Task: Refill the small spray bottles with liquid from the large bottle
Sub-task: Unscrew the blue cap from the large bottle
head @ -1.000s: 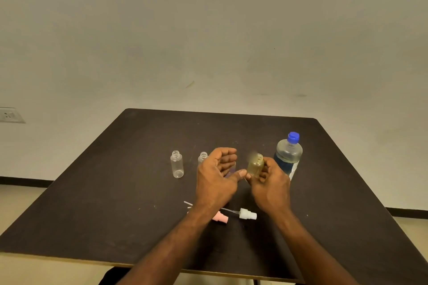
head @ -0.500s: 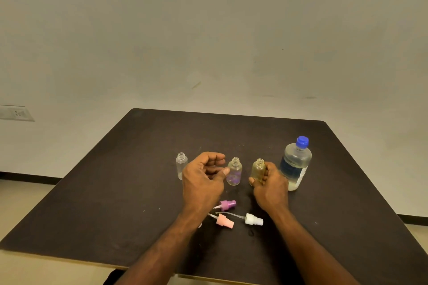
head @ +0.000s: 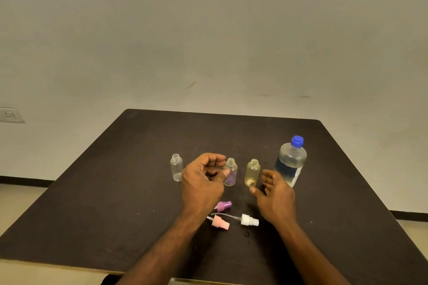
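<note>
Head view, looking down over two bare forearms onto a dark brown table [head: 92, 203] with a worn, speckled top and a pale front edge. Nearest, just behind the wrists and between the two arms, three spray heads lie loose on the surface: a pink spray head [head: 220, 223], a white spray head [head: 249, 220] with its thin dip tube stretched toward the left arm, and a purple spray head [head: 224, 206] just beside the left hand [head: 202, 183]. That hand holds nothing; its fingers are loosely curled, the thumb tip close against the purple-tinted small bottle [head: 231, 171]. The right hand [head: 276, 196] is relaxed and spread, holding nothing, its thumb just short of the yellow-tinted small bottle [head: 252, 172], which stands upright and uncapped between the two hands. Outboard of the left hand stands a clear small bottle [head: 176, 167], also uncapped. Beyond the right hand's fingers stands the large bottle [head: 290, 162], blue cap on, partly filled with clear liquid. Farther off, the table's back edge meets a plain off-white wall [head: 208, 41] with a few scuffs and a dark mark high up, a wall socket [head: 9, 114] at far left, and a dark skirting strip above a pale floor.
</note>
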